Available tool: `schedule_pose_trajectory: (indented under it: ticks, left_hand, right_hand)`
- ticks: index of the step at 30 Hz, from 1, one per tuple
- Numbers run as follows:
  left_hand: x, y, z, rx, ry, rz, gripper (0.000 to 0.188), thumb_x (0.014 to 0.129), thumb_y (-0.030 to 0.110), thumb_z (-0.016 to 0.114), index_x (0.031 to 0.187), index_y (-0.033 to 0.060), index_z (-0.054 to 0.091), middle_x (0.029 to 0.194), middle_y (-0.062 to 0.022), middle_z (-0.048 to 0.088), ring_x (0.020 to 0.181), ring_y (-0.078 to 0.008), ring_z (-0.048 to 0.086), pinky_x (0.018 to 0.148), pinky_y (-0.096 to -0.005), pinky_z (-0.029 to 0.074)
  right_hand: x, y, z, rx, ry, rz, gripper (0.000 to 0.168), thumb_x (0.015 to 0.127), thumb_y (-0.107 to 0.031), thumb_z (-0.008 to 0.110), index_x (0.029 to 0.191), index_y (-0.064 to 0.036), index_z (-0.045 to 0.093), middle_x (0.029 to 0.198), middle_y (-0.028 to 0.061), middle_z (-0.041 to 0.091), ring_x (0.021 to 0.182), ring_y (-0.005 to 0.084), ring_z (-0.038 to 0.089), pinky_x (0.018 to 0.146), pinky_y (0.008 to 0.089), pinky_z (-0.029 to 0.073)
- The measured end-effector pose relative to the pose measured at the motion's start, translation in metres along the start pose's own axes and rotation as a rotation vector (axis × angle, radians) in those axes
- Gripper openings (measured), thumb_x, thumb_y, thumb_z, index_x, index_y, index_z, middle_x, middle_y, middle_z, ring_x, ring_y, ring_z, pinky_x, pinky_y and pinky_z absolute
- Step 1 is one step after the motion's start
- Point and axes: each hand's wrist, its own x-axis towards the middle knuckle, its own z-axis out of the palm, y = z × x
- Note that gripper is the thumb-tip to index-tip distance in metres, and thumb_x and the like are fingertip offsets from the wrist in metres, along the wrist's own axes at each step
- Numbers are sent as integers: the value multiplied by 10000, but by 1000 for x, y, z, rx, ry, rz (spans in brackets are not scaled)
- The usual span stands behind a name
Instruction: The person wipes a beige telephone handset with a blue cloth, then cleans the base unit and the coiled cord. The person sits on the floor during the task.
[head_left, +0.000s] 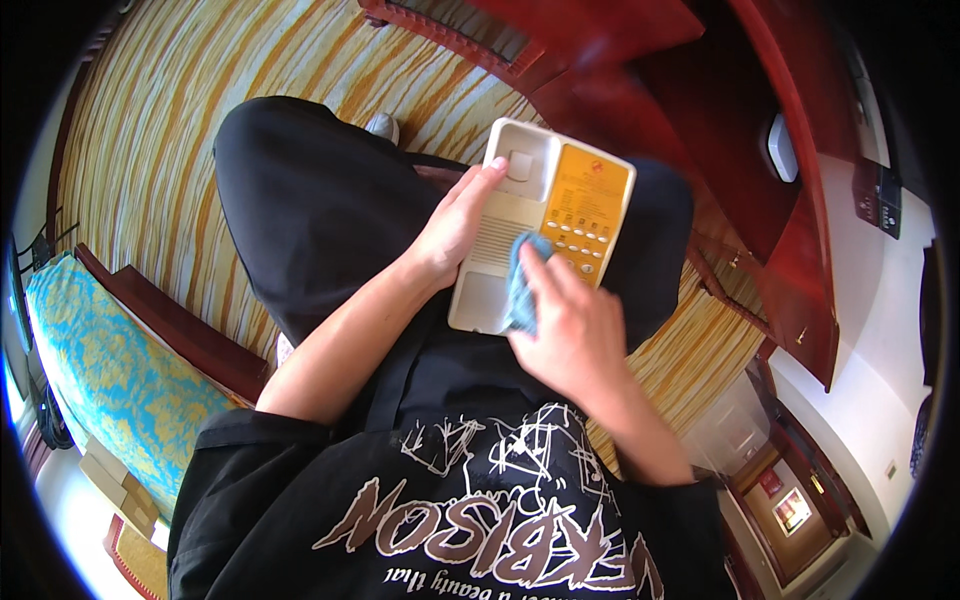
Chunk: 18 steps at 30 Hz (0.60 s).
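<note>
A cream desk telephone base (499, 247) is held tilted above my lap, its handset cradle bare. Beside its speaker slots runs a yellow faceplate (589, 187) with printed writing and rows of small white buttons. My left hand (450, 229) grips the base along its left edge, the thumb resting near the upper cradle well. In my right hand (574, 319) a folded blue cloth (523, 285) is pinched under the fingers. The cloth touches the face of the base between the lower well and the buttons. My right hand looks slightly blurred.
Dark red wooden furniture (720, 135) stands close on the right, with a white object (782, 148) on it. A blue and gold upholstered seat (120, 375) with a wooden frame is at the left. Striped carpet (180, 150) covers the floor. A doorway (780, 517) opens at lower right.
</note>
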Motion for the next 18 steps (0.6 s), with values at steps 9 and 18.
schedule_pose_trajectory:
  ticks: [9,18]
  left_hand:
    - [7,1,0,53,58,-110,649,1048,578,467,1402,44,576,1304,-174,680,1113,-280,690,997,-407,542]
    - [4,4,3,30,8,-112,658,1054,583,465,1428,50,563,1337,-173,665,1164,-280,673,1043,-420,529]
  right_hand:
    - [-5,0,19,30,92,70,582,831,-177,718,1362,16,579,1000,160,636,794,323,722,655,421,588]
    - [35,-6,15,42,171,159,630,836,-166,727,1375,105,544,1063,215,648,857,368,722,738,441,586]
